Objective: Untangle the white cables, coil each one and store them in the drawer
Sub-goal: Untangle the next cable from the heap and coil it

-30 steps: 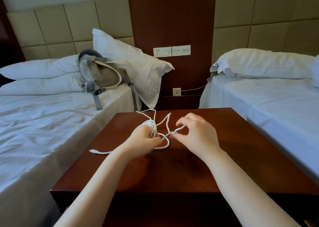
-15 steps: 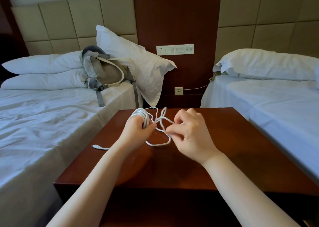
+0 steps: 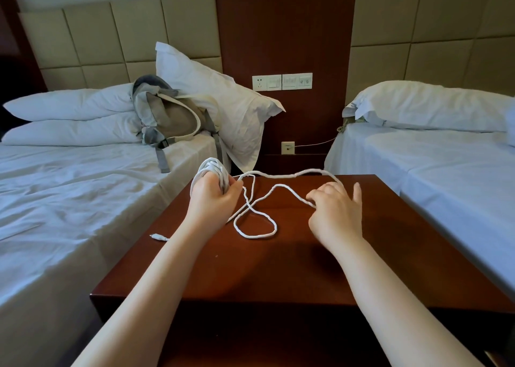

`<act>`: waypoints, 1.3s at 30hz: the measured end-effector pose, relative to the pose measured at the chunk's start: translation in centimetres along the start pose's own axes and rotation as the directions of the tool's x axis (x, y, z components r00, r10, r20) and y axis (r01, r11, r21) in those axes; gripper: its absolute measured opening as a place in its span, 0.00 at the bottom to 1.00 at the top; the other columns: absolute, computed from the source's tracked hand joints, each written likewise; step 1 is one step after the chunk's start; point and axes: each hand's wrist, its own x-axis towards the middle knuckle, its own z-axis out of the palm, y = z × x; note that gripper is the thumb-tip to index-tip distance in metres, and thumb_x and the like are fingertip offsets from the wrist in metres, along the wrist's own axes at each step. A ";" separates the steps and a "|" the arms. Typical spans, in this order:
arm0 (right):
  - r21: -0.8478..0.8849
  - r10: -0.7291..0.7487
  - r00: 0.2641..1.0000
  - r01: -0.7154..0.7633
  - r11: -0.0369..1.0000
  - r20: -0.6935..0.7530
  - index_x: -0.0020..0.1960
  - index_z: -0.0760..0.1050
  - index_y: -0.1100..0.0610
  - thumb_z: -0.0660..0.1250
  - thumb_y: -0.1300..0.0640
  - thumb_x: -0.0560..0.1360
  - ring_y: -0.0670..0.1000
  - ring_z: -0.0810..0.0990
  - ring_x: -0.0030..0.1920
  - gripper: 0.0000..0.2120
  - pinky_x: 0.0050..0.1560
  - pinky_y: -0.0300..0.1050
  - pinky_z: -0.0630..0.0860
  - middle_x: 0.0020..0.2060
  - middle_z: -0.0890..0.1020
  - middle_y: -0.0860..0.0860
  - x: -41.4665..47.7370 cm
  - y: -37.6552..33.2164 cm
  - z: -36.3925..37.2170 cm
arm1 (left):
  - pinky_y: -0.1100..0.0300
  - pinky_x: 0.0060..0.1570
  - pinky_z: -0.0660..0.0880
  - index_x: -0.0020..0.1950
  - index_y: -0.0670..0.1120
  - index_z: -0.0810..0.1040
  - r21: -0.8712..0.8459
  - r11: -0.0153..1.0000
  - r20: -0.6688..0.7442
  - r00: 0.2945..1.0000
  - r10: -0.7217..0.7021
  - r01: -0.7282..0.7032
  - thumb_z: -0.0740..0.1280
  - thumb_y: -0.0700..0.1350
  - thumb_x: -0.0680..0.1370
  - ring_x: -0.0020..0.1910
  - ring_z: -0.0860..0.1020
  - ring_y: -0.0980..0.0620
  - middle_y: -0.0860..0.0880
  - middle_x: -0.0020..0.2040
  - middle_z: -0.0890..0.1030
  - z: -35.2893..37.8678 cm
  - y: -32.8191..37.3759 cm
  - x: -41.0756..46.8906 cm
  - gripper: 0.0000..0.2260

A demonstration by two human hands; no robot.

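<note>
head view. left hand (image 3: 211, 199), fingers curled, grips several turns of the thin white cable (image 3: 213, 167) wound round them, over the far left corner of the dark reddish-brown wooden bedside table (image 3: 278, 277). right hand (image 3: 335, 216) pinches the cable's free run between thumb and curled fingers, little finger raised. between the 2 hands the cable arcs in the air, and 1 loose loop lies on the tabletop. the white plug end (image 3: 158, 237) lies near the table's left edge. a grey-and-beige backpack (image 3: 170, 118) rests on the white-sheeted left bed (image 3: 69, 199).
</note>
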 end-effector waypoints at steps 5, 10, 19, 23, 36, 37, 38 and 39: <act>0.427 0.098 0.995 -0.081 0.900 -0.018 0.66 0.70 0.51 0.63 0.60 0.75 0.49 0.73 0.63 0.20 0.74 0.54 0.43 0.58 0.77 0.48 0.2 -0.6 0.4 | 0.66 0.25 0.60 0.25 0.42 0.62 0.053 0.999 0.192 0.981 -0.014 0.004 0.69 0.35 0.70 0.26 0.61 0.55 0.50 0.25 0.63 0.8 -0.5 -1.0 0.19; 0.458 0.147 0.989 -0.114 0.882 -0.036 0.72 0.62 0.47 0.63 0.50 0.77 0.52 0.67 0.69 0.24 0.73 0.61 0.48 0.63 0.73 0.49 0.5 -0.7 0.8 | 0.63 0.26 0.55 0.27 0.46 0.57 0.198 0.980 0.285 0.958 -0.033 -0.026 0.68 0.41 0.73 0.26 0.59 0.55 0.51 0.27 0.60 2.0 0.1 -2.1 0.22; 0.211 -0.039 0.913 0.136 0.968 -0.405 0.60 0.77 0.52 0.70 0.58 0.72 0.60 0.68 0.69 0.16 0.66 0.70 0.57 0.63 0.73 0.56 0.6 -0.7 1.2 | 0.65 0.20 0.58 0.27 0.43 0.61 -0.062 0.920 0.632 0.728 -0.264 0.388 0.62 0.36 0.75 0.19 0.60 0.54 0.50 0.20 0.62 2.0 1.0 -2.4 0.18; 0.202 -0.044 0.888 0.152 0.968 -0.457 0.60 0.77 0.52 0.59 0.50 0.77 0.60 0.68 0.69 0.15 0.66 0.69 0.57 0.63 0.74 0.57 0.6 -1.0 1.1 | 0.65 0.23 0.54 0.26 0.45 0.60 -0.077 0.881 0.824 0.527 -0.207 0.467 0.57 0.34 0.74 0.18 0.57 0.54 0.51 0.19 0.61 1.9 1.9 -2.6 0.17; 0.295 -0.166 0.935 0.263 0.918 -0.314 0.28 0.66 0.49 0.67 0.58 0.71 0.53 0.72 0.27 0.16 0.36 0.45 0.67 0.22 0.67 0.45 -0.7 -2.9 1.3 | 0.62 0.24 0.60 0.28 0.47 0.63 -0.708 0.067 0.624 0.579 0.524 0.703 0.63 0.46 0.69 0.20 0.60 0.53 0.51 0.21 0.62 0.3 4.5 -1.1 0.12; 0.306 -0.200 0.934 0.291 0.906 -0.297 0.28 0.63 0.48 0.64 0.55 0.73 0.52 0.71 0.26 0.16 0.36 0.46 0.70 0.22 0.65 0.44 -1.0 -3.2 1.2 | 0.61 0.25 0.62 0.28 0.46 0.65 -0.734 -0.036 0.576 0.650 0.495 0.678 0.63 0.46 0.70 0.21 0.61 0.53 0.51 0.21 0.62 0.3 4.6 -0.9 0.11; 0.302 -0.235 0.932 0.315 0.900 -0.275 0.29 0.65 0.48 0.62 0.53 0.75 0.51 0.72 0.26 0.16 0.36 0.48 0.72 0.21 0.67 0.45 -1.1 -3.4 1.3 | 0.61 0.26 0.64 0.28 0.46 0.66 -0.762 -0.112 0.543 0.724 0.426 0.638 0.62 0.45 0.70 0.20 0.61 0.54 0.51 0.21 0.61 0.2 4.7 -0.8 0.11; 0.286 -0.270 0.937 0.327 0.901 -0.221 0.31 0.72 0.49 0.62 0.52 0.76 0.51 0.75 0.28 0.14 0.39 0.50 0.74 0.22 0.72 0.46 -1.2 -3.6 1.3 | 0.62 0.26 0.66 0.27 0.46 0.67 -0.795 -0.161 0.517 0.791 0.327 0.585 0.61 0.46 0.69 0.20 0.62 0.55 0.52 0.21 0.60 0.1 4.7 -0.8 0.11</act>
